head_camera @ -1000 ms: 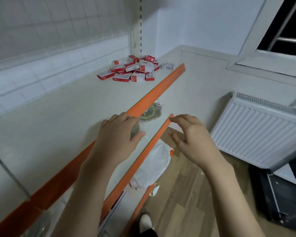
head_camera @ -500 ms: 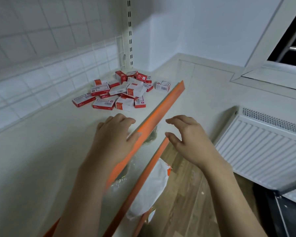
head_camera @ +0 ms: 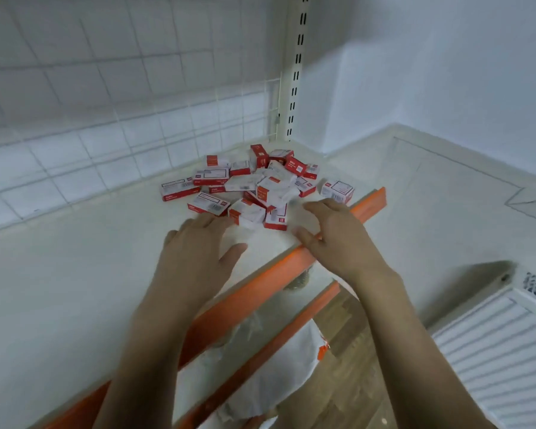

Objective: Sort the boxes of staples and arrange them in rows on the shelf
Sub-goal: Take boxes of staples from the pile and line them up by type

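Note:
A loose heap of several red-and-white staple boxes [head_camera: 254,184] lies on the white shelf [head_camera: 75,289] near its far right corner. One box [head_camera: 337,191] sits apart at the right, close to the orange front edge [head_camera: 291,264]. My left hand [head_camera: 195,252] hovers over the shelf just in front of the heap, fingers spread and holding nothing. My right hand [head_camera: 338,239] reaches over the orange edge, fingers extended toward the heap, also holding nothing.
A wire grid back panel [head_camera: 136,119] and a slotted upright [head_camera: 296,72] stand behind the heap. A lower shelf with an orange edge [head_camera: 276,345] holds a white bag [head_camera: 276,376]. A white radiator [head_camera: 502,360] is at the right, above wooden floor.
Both hands have moved forward over the shelf toward the heap of boxes. The view has closed in on the heap.

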`<state>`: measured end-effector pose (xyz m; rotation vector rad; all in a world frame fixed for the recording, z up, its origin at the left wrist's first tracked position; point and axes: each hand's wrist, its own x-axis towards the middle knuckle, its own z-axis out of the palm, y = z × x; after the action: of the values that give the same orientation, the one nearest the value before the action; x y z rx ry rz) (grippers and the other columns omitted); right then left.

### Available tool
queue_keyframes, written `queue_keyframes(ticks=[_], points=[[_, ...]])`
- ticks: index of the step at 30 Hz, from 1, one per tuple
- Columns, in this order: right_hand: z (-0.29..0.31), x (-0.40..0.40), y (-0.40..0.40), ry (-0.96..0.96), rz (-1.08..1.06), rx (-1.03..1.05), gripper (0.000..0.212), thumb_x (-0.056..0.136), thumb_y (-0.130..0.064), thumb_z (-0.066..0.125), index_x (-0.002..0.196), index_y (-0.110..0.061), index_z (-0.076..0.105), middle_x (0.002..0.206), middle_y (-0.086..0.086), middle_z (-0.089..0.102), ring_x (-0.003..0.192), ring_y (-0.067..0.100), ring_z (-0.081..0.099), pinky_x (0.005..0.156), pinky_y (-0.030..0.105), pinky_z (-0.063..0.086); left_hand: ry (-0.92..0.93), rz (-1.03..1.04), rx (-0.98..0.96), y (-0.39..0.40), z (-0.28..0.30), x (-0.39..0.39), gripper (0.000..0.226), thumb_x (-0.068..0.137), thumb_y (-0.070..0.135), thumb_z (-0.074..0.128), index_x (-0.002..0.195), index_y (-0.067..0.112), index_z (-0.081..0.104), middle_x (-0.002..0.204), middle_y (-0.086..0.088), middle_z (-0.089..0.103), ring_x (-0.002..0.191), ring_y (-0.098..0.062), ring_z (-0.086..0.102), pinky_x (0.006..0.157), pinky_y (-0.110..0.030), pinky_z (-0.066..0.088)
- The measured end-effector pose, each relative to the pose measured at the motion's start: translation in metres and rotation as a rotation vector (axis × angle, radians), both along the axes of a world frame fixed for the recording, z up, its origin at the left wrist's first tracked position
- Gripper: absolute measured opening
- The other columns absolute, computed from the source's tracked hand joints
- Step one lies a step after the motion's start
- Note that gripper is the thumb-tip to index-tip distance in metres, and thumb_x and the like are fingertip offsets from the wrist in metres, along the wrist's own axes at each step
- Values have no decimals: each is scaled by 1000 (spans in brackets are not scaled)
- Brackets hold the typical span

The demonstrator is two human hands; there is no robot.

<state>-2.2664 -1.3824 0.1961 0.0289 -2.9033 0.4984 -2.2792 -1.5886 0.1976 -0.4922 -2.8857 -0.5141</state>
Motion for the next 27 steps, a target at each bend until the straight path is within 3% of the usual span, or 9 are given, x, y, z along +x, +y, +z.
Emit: queue_keyframes(ticks=[4, 10, 13, 17, 23, 27], points=[[9, -41, -2, -31, 36, 27, 66, 86, -53, 54, 135, -11, 41, 133, 9, 45, 125, 28, 38, 100, 37, 34, -4, 79, 36, -9, -4, 3, 47, 89, 37, 55, 132, 19, 50, 128, -4, 54, 113, -26, 52, 94, -40, 42], [10, -83, -11, -41, 51, 88, 74, 80, -62, 52, 130, -9, 43, 133, 12, 45, 125, 31, 38, 100, 43, 36, -20, 180, 23, -20, -17, 9, 50, 88, 38, 56, 132, 14, 50, 128, -8, 53, 112, -30, 51, 93, -41, 42], [7, -89, -13, -43, 60, 140, 59, 86, -53, 51, 122, -7, 50, 124, 13, 50, 117, 29, 44, 95, 39, 38, -3, 183, 26, -15, -20, 6, 53, 88, 38, 57, 132, 11, 49, 128, -10, 52, 111, -31, 51, 91, -41, 42], [8, -86, -10, -17, 94, 91, 39, 86, -37, 57, 113, -9, 54, 107, 6, 54, 102, 23, 52, 77, 30, 37, 4, 130, 40, -1, -23, -7, 56, 86, 38, 60, 134, 12, 46, 127, -9, 51, 111, -30, 50, 93, -40, 41], [14, -62, 12, 52, 113, 29, 53, 85, -38, 61, 131, -15, 49, 125, 3, 49, 117, 21, 46, 96, 34, 39, 13, -15, -89, 22, -17, -48, 68, 84, 43, 59, 143, 28, 30, 140, 2, 38, 124, -23, 37, 100, -38, 34], [6, -38, 26, 73, 102, -41, 52, 86, -38, 60, 131, -15, 48, 124, 2, 49, 118, 20, 44, 96, 31, 38, -24, 14, -107, 34, -16, -68, 69, 80, 61, 51, 138, 26, 38, 139, 1, 41, 128, -25, 35, 104, -42, 31]])
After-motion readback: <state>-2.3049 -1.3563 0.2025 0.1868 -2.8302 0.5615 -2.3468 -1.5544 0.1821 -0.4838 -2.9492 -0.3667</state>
